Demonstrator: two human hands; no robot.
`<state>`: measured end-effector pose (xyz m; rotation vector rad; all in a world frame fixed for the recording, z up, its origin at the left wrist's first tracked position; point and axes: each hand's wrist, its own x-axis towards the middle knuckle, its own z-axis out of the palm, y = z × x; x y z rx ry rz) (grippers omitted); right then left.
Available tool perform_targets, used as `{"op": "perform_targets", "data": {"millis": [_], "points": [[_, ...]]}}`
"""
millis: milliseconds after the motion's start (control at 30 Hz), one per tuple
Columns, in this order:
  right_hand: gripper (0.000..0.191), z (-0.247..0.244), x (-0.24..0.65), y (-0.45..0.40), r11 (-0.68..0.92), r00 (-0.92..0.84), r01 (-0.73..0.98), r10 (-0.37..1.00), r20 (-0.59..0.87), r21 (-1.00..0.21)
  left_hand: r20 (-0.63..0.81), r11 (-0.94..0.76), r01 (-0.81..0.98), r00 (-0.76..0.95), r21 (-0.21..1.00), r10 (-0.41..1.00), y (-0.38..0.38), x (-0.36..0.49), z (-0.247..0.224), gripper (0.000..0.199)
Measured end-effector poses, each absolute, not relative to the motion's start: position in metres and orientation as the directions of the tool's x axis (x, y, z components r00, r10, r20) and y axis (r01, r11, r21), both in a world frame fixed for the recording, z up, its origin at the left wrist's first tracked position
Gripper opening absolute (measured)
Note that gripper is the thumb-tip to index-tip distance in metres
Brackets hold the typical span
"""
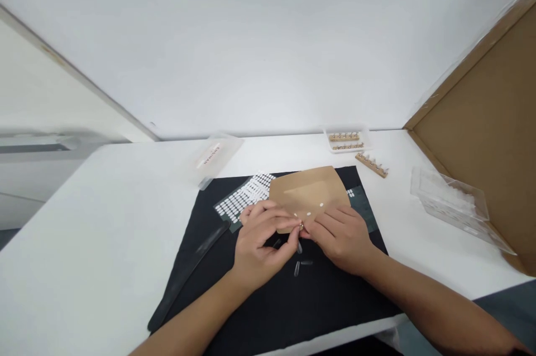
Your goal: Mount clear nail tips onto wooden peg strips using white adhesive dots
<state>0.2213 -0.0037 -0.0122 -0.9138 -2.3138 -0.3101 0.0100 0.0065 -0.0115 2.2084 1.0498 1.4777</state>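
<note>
My left hand point(262, 241) is closed in a pinch, its thumb and fingertip on a small gold-coloured metal piece point(301, 225). My right hand point(341, 239) is closed too, its fingertips meeting the left ones at that piece; what its fingers hold is mostly hidden. Under both hands lies a brown card point(307, 186) with several white oval stickers point(321, 205) near its lower edge. Just below the fingers, several clear false nail tips point(297, 269) rest on a black cloth point(268, 306).
Sheets of white oval stickers point(247, 194) lie left of the card, near a black curved strip point(188, 275). Behind stand a clear tray of nail-tip stands point(345, 147) and another stand point(371, 164). A translucent pouch point(218, 158) is back left, a clear plastic box point(452, 197) right.
</note>
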Motion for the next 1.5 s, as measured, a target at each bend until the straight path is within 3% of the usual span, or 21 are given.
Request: {"op": "perform_targets", "data": {"millis": [467,1100,1500], "points": [[0.014,-0.014,0.219,-0.005,0.752,-0.619,0.659,0.529,0.580,0.018,0.670,-0.675,0.415,0.186,0.610,0.719,0.005,0.014,-0.011,0.020],[0.024,-0.015,0.224,-0.001,0.773,-0.556,0.605,0.582,0.593,-0.191,0.620,-0.670,0.255,0.257,0.697,0.742,0.011,0.009,-0.017,0.010],[0.011,-0.012,0.243,0.007,0.825,-0.690,0.565,0.489,0.533,-0.025,0.578,-0.693,0.232,0.409,0.683,0.707,0.016,0.000,-0.015,0.006]]}}
